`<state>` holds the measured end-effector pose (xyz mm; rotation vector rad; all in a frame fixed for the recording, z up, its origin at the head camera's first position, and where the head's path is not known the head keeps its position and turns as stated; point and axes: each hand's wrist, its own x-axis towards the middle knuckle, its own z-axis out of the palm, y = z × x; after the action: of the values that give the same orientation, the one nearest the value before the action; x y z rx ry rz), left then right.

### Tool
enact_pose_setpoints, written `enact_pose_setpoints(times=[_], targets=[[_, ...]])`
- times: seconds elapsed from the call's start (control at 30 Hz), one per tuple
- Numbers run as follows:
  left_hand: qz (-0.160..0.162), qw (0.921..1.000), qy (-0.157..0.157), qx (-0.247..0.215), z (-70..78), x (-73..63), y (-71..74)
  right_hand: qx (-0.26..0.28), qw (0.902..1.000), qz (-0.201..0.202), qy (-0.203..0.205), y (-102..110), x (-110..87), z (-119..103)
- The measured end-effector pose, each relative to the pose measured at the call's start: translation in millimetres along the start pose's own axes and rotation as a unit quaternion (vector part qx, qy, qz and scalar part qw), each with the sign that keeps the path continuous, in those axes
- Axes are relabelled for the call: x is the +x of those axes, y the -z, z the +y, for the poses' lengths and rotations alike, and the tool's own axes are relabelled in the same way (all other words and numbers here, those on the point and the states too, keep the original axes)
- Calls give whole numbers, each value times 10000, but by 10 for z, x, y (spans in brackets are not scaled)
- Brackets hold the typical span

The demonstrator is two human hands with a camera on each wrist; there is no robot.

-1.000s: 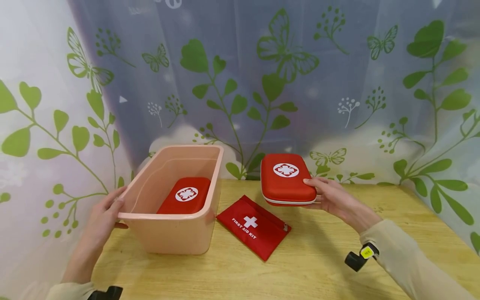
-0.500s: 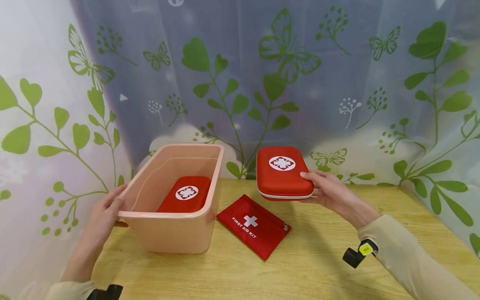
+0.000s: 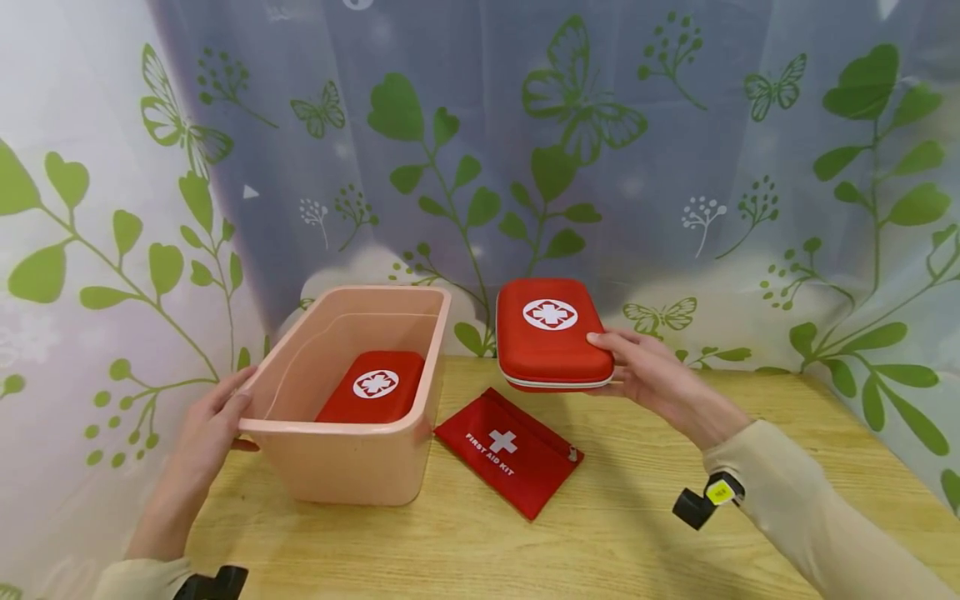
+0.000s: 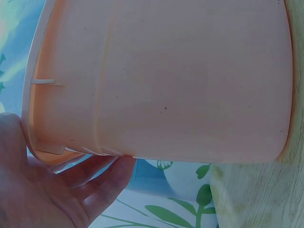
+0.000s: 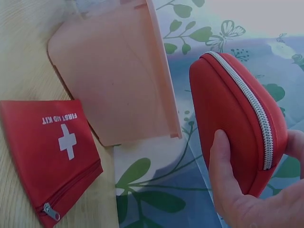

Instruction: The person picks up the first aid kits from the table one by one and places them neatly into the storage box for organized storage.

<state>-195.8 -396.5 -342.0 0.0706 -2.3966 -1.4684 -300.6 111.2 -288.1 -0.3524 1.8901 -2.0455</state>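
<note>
A red zippered first aid case (image 3: 551, 342) with a white emblem is held in the air by my right hand (image 3: 660, 375), thumb on top and fingers beneath its right edge. In the right wrist view the case (image 5: 232, 118) shows its white zipper, pinched between thumb and fingers. My left hand (image 3: 206, 450) grips the near-left rim of a pink plastic bin (image 3: 341, 462); the left wrist view shows fingers along the bin's outer wall. A second red case (image 3: 378, 387) lies inside the bin. Below the held case, a flat red pouch (image 3: 510, 454) marked "FIRST AID KIT" lies on the table.
The wooden table (image 3: 600, 533) runs back to a curtain (image 3: 480, 167) printed with green leaves and butterflies. The bin stands at the table's left, with the pouch close beside its right wall. A black wrist camera (image 3: 693, 507) sits on my right forearm.
My right hand has moved left and slightly up with the held case, bringing it closer to the bin. The left hand stays on the rim; the bin and pouch have not moved.
</note>
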Motion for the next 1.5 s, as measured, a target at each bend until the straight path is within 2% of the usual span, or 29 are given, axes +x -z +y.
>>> enact_pose_setpoints(times=[0.4, 0.6, 1.03, 1.5], targets=[[-20, 10000, 17, -34, 3, -11, -12, 136, 9998, -162, 71, -159, 71, -19], [-28, 10000, -6, -27, -5, -11, -12, 174, 9998, -86, 90, -262, 112, -22], [17, 10000, 31, 2, 8, -12, -13, 267, 9995, -134, 86, -469, 212, -16], [61, 9999, -66, -92, -16, -9, -10, 365, 9990, -224, 146, -673, 300, -4]])
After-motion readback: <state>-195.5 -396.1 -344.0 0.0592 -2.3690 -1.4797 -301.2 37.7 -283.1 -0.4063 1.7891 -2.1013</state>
